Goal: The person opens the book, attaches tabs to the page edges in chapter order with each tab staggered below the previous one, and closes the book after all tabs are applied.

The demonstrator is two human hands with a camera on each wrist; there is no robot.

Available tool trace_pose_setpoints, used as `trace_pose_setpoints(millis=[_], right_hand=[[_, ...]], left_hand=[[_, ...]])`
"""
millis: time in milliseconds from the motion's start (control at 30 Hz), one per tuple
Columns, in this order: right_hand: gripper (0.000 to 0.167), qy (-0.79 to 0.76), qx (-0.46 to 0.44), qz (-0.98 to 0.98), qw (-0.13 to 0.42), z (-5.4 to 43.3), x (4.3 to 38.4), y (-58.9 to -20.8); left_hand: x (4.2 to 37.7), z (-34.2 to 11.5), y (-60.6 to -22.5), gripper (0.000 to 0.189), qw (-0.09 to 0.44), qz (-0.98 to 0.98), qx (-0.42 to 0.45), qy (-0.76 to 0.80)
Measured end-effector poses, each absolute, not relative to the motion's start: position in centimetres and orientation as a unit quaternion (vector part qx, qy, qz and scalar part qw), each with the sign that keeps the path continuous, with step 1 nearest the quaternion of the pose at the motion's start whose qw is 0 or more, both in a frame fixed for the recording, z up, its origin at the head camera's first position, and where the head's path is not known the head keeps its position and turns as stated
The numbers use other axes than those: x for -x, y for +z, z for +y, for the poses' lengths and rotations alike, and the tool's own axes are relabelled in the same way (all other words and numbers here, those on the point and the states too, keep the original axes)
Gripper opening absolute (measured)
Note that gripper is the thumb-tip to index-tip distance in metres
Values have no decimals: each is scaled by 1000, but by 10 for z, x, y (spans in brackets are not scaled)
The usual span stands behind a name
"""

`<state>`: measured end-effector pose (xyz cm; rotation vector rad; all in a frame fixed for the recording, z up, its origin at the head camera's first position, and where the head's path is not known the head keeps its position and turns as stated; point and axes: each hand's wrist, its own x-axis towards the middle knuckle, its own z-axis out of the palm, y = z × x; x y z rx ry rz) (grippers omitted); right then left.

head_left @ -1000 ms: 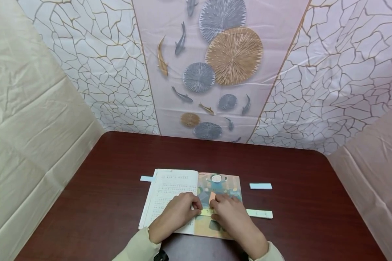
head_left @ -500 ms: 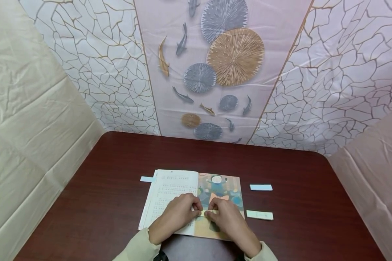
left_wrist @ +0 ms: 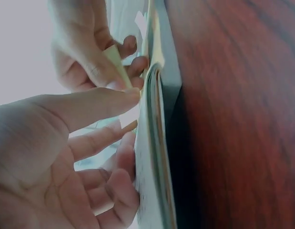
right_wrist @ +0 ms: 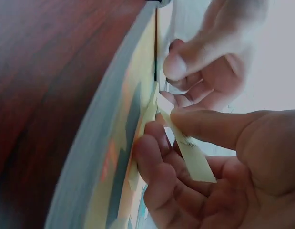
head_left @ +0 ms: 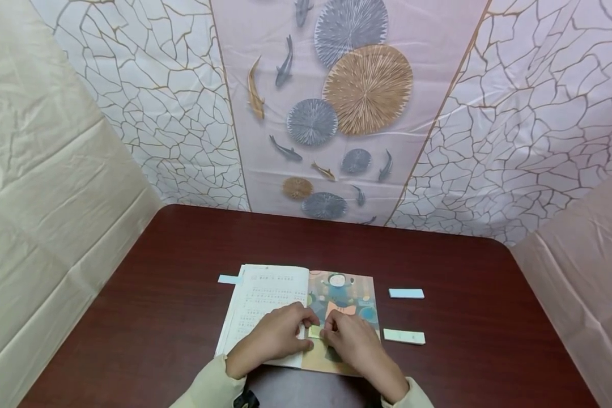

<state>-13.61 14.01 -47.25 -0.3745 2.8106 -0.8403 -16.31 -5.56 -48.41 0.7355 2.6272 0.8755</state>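
An open book (head_left: 265, 289) lies on the table, text on its left page and a coloured picture on its right page. My right hand (head_left: 354, 340) pinches a yellow sticky note strip (right_wrist: 195, 162) between thumb and finger, its free end sticking out towards the palm. More yellow paper (right_wrist: 149, 112) lies against the picture page. Over the left page and the fold, my left hand (head_left: 277, 334) has its thumb and index finger spread apart around the left end of the yellow paper (head_left: 314, 331). Whether that thumb touches the paper is unclear.
A pale blue sticky tab (head_left: 229, 279) juts from the book's left edge. To the right of the book lie a pale blue sticky note pad (head_left: 406, 293) and a pale green one (head_left: 404, 336) on the dark red table (head_left: 469, 317). Patterned cloth hangs behind.
My right hand has moved left along the yellow strip, close to my left hand. The left thumb and index finger have parted, baring the yellow paper's left end.
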Motion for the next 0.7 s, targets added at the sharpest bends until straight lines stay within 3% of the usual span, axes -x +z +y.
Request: trace_pose_setpoints(millis=[267, 533, 700], right_hand=[[12, -434, 139, 870, 188, 164, 155, -478], [11, -469, 95, 862, 166, 211, 173, -470], [11, -477, 43, 856, 193, 246, 183, -470]], left_hand=[[162, -51, -491, 20, 87, 926, -225, 290], [165, -48, -494, 21, 95, 920, -220, 309], [165, -49, -494, 21, 106, 917, -215, 320]])
